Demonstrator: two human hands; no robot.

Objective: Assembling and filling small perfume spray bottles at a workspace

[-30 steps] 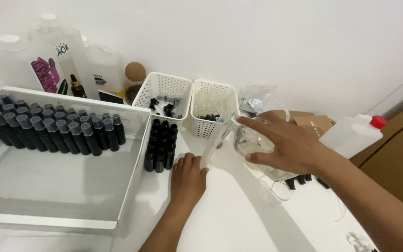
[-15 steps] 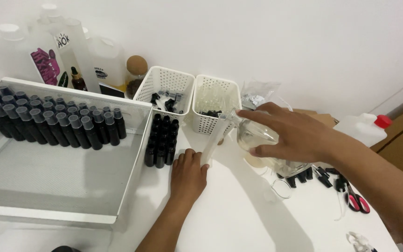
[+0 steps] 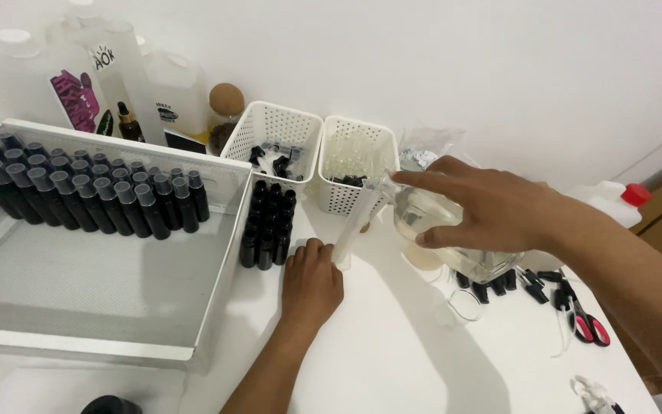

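A person's left hand rests knuckles-up on the white table, fingers curled around the base of a slanted clear tube. Just beyond, the right hand grips a tilted glass jug of pale liquid, its lip at the tube's top. Behind stand small black bottles and two white baskets.

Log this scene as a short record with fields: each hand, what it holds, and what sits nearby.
left hand: resting on the white table, touching the base of a clear tube
right hand: gripping a glass jug of pale liquid, tilted toward the tube
beside left hand: cluster of small black bottles
tray: rows of capped dark bottles
behind: two white baskets
right edge: scissors
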